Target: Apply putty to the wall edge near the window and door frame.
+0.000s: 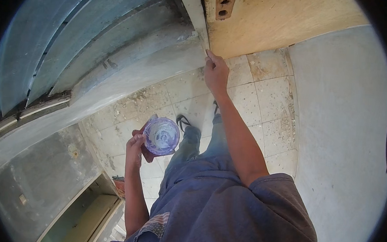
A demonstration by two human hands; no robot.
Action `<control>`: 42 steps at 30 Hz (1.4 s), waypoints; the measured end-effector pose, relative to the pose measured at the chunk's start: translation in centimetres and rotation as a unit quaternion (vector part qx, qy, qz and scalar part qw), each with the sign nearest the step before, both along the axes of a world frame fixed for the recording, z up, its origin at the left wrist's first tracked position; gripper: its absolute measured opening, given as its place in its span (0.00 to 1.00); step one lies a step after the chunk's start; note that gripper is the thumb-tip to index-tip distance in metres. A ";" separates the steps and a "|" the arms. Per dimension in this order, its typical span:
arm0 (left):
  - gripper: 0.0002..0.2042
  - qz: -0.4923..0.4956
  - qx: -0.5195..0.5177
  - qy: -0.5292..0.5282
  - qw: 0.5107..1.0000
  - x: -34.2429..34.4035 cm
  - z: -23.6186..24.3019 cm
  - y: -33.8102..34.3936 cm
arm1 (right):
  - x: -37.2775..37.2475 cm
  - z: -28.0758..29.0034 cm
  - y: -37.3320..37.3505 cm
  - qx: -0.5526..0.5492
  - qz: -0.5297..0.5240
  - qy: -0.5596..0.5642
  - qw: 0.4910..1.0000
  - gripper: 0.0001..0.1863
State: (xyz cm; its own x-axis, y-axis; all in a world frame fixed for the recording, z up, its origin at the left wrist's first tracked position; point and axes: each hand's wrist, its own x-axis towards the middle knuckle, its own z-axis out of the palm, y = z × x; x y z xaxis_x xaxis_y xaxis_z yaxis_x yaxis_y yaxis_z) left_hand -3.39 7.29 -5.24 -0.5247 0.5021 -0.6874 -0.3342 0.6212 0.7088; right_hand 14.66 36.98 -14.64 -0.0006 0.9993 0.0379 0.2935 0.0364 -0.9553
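Observation:
My left hand (135, 147) grips a round purple tub (175, 140) from its left side, with fingers beneath it. White, paste-like material smears the tub's inside and bottom. My right hand (216, 73) is reached forward, its fingers closed in a pinch at the lower end of the pale door frame (195, 8). Something thin seems to stick out at its fingertips against the frame, too small to identify. Beside that hand is a yellowish wooden door (283, 22) with a worn lock cutout (224, 6).
Slatted window panes (101, 31) fill the upper left above a plastered wall (129, 84). A white wall (340, 108) stands on the right. The tiled floor (248, 102) is speckled with debris. At lower left is a recessed opening (85, 216). My feet wear dark sandals (182, 121).

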 end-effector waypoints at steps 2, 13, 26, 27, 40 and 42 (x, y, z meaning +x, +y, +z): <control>0.06 0.003 -0.006 0.002 1.000 0.1 0.0 0.0 | -0.1 -0.2 0.1 0.002 0.001 -0.002 1.000 0.14; 0.05 0.008 -0.007 0.011 1.000 0.1 0.5 0.2 | 0.6 -1.3 0.1 -0.018 0.024 -0.029 0.999 0.14; 0.07 -0.011 -0.016 0.013 1.000 0.5 1.1 1.1 | 0.3 0.4 0.6 -0.008 -0.001 0.022 1.000 0.14; 0.07 -0.012 -0.016 0.013 1.000 0.4 1.1 1.1 | 0.3 0.3 0.6 -0.014 0.000 0.017 1.000 0.14; 0.06 -0.009 -0.005 0.008 1.000 0.5 0.9 0.8 | 0.4 0.8 0.7 -0.041 -0.005 0.027 0.999 0.14; 0.06 -0.014 -0.005 0.005 1.000 0.5 0.9 0.9 | 0.2 0.8 0.8 -0.036 -0.001 0.011 0.999 0.14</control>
State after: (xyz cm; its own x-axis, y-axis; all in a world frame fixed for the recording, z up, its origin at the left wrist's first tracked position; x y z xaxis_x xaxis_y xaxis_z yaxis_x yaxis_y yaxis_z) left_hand -2.88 8.23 -4.39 -0.5176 0.5109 -0.6863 -0.3083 0.6369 0.7066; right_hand 14.90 37.82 -13.89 0.0024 0.9994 -0.0340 0.2726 -0.0333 -0.9616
